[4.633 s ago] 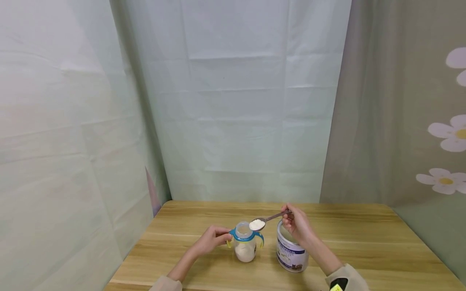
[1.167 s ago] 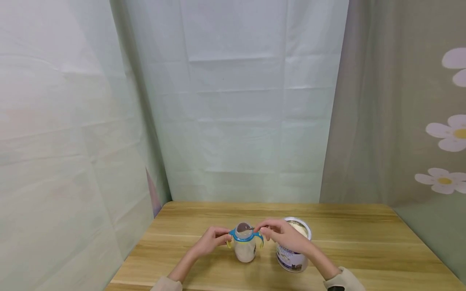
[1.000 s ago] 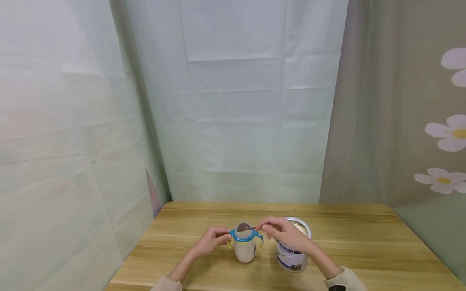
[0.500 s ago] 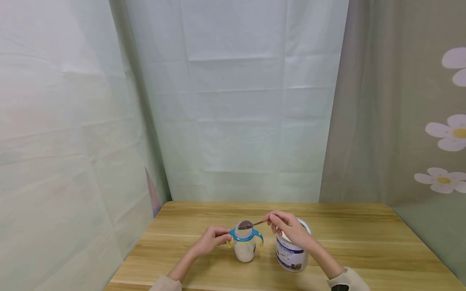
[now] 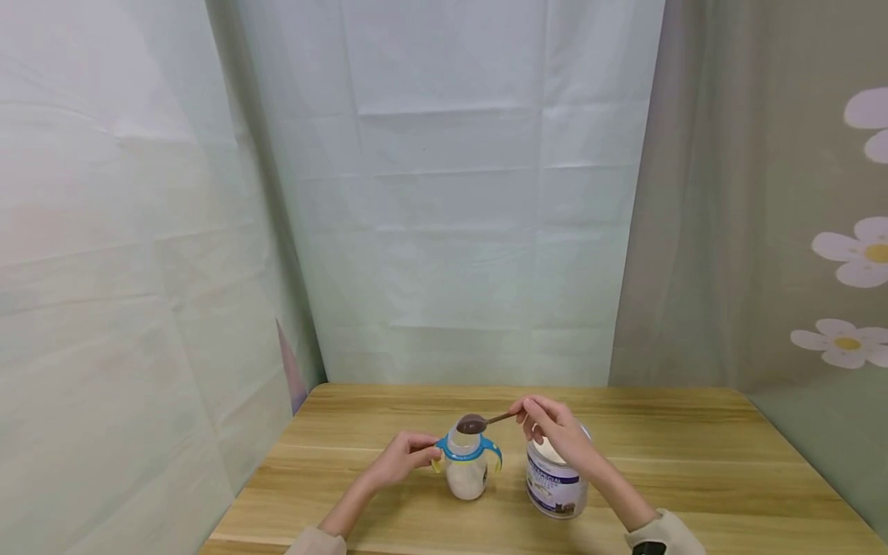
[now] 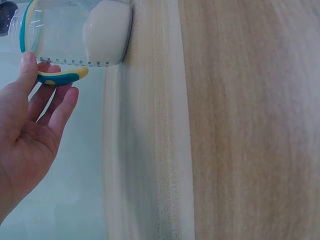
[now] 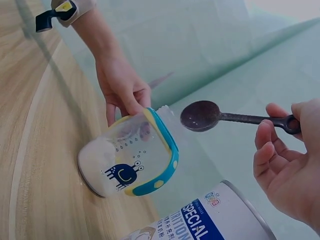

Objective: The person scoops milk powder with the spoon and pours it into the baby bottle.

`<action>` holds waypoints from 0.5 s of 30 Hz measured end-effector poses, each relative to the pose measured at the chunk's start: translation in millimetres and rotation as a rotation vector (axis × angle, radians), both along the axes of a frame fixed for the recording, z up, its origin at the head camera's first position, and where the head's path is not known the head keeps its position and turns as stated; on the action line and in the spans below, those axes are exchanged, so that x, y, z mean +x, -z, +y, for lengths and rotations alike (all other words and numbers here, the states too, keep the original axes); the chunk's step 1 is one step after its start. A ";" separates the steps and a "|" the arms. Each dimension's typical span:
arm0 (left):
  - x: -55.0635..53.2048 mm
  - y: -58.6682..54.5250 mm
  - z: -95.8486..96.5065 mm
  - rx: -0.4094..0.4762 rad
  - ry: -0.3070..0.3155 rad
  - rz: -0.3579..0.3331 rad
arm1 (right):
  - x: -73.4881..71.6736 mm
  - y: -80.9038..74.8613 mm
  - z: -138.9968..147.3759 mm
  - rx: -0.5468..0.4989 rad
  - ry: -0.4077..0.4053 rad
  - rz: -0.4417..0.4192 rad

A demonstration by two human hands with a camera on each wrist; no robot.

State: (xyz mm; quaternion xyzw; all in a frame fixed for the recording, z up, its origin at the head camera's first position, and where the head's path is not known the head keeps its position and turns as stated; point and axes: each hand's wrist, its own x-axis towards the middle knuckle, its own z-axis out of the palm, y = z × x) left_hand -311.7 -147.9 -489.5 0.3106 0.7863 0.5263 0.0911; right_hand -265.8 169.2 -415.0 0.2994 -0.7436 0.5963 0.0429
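A clear baby bottle (image 5: 466,479) with blue-and-yellow handles stands upright and lidless on the table, white powder in its lower part. My left hand (image 5: 405,460) pinches the bottle's left handle (image 6: 62,76) between thumb and fingers. Between the thumb and fingers of my right hand (image 5: 558,435) is the handle end of a dark spoon (image 7: 200,116). The spoon's bowl is just above the bottle's mouth and carries only specks of powder. A white-and-blue milk powder can (image 5: 555,489) stands uncovered to the right of the bottle, its opening partly hidden by my right hand.
The wooden table (image 5: 694,462) reaches back to a pale hanging curtain (image 5: 451,231). Another curtain (image 5: 139,308) hangs along the left side, and one with flower prints (image 5: 714,193) on the right.
The spoon, heaped with powder earlier, was tipped into the bottle's mouth and has since risen out nearly bare. My right hand has moved up and right; my left hand stays at the handle.
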 end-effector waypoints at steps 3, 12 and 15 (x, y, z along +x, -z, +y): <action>0.4 0.9 -0.4 0.006 0.003 0.008 | -0.1 0.4 1.0 -0.016 0.007 -0.008; 0.2 1.0 1.1 -0.025 -0.018 0.010 | 0.1 2.6 3.6 -0.051 0.024 0.004; -0.1 1.2 0.8 -0.031 -0.019 0.007 | -0.4 3.6 5.0 -0.061 0.037 -0.003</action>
